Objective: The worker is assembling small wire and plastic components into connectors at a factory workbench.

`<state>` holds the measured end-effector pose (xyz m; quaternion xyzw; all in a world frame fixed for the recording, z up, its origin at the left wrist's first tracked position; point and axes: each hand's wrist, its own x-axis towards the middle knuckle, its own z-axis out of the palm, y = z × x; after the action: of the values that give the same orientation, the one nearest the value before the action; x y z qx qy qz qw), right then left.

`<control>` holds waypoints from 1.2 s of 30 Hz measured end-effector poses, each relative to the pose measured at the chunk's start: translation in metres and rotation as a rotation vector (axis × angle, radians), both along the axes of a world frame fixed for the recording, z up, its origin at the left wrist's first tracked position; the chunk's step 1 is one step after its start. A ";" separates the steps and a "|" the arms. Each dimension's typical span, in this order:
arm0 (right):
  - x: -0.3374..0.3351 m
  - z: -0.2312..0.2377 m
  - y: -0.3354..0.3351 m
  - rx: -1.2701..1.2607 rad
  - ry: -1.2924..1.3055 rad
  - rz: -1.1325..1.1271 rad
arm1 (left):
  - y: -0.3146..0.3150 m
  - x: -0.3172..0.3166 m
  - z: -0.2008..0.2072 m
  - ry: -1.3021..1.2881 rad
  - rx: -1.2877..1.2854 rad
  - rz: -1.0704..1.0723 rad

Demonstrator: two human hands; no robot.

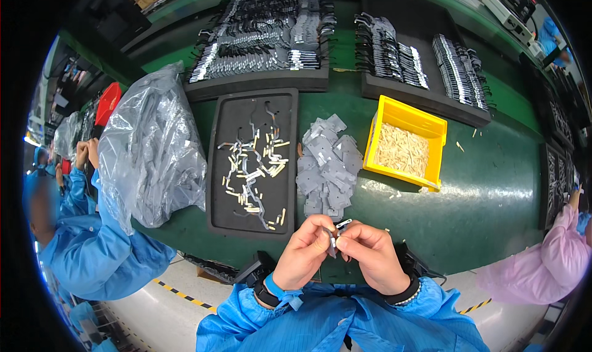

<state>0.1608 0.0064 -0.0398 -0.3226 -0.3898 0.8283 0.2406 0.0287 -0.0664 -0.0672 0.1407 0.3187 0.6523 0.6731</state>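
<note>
Close to the table's front edge, my left hand (306, 250) and my right hand (372, 256) meet fingertip to fingertip. Pinched in my left fingers is a small dark grey part (333, 246) with a pale patch on it. My right thumb and fingers press on its other side, and a thin whitish strip (344, 224) sticks out by the right index finger. Fingers cover most of the part. Just beyond lies a heap of flat grey plates (330, 167). Left of it, a black tray (221, 167) carries thin ribbon-like cables with cream tabs.
A yellow bin (377, 136) of small cream slivers stands beyond my right hand. Black foam trays (265, 88) (394, 96) with rows of grey parts line the back. A clear plastic bag (154, 148) sits left. Co-workers in blue (92, 247) and pink (542, 253) flank the table.
</note>
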 end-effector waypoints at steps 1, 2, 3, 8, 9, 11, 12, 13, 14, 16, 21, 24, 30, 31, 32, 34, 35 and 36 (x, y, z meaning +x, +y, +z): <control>0.000 0.000 0.000 -0.001 0.000 -0.001 | 0.000 0.000 0.000 -0.001 -0.004 0.002; 0.000 0.000 0.000 0.007 -0.002 0.003 | 0.000 0.000 0.000 -0.001 -0.004 0.001; 0.000 0.000 0.000 0.014 -0.004 0.006 | 0.000 0.000 0.000 -0.004 0.002 0.003; -0.001 -0.001 -0.001 0.025 0.002 -0.006 | 0.001 0.001 0.000 -0.016 0.011 0.005; -0.001 -0.002 -0.001 0.032 0.002 -0.007 | 0.000 0.001 0.000 -0.014 0.016 0.008; -0.001 -0.001 -0.001 0.029 0.000 -0.008 | 0.000 0.001 -0.001 -0.013 0.019 0.012; -0.001 -0.001 -0.002 0.026 -0.002 -0.008 | 0.000 0.001 0.000 -0.015 0.020 0.011; -0.001 -0.001 -0.002 0.026 -0.002 -0.008 | 0.000 0.001 0.000 -0.018 0.021 0.010; -0.001 -0.001 -0.002 0.029 0.004 -0.012 | 0.000 0.001 -0.001 -0.018 0.021 0.010; -0.001 -0.002 -0.003 0.032 0.009 -0.016 | 0.000 0.001 -0.001 -0.018 0.031 0.009; -0.002 -0.001 -0.003 0.027 0.012 -0.020 | -0.001 0.001 -0.001 -0.010 0.020 0.011; -0.003 -0.001 -0.002 0.031 0.020 -0.026 | 0.000 0.000 -0.001 -0.010 0.019 0.009; -0.005 0.001 -0.003 0.043 0.030 -0.043 | 0.000 0.000 0.000 -0.018 0.033 0.010; -0.005 0.001 -0.003 0.043 0.030 -0.043 | 0.000 0.000 0.000 -0.017 0.039 0.012; -0.005 0.002 -0.003 0.049 0.027 -0.047 | 0.000 0.000 0.000 -0.017 0.039 0.012; -0.005 0.002 -0.004 0.055 0.024 -0.052 | 0.000 0.001 -0.001 -0.013 0.035 0.012; -0.005 0.002 -0.004 0.052 0.026 -0.056 | 0.000 0.001 -0.001 -0.013 0.035 0.013; -0.005 0.001 -0.004 0.049 0.028 -0.060 | 0.000 0.001 -0.001 -0.011 0.040 0.015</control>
<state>0.1556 0.0021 -0.0383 -0.3167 -0.3967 0.8153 0.2785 0.0295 -0.0666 -0.0687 0.1481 0.3030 0.6644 0.6670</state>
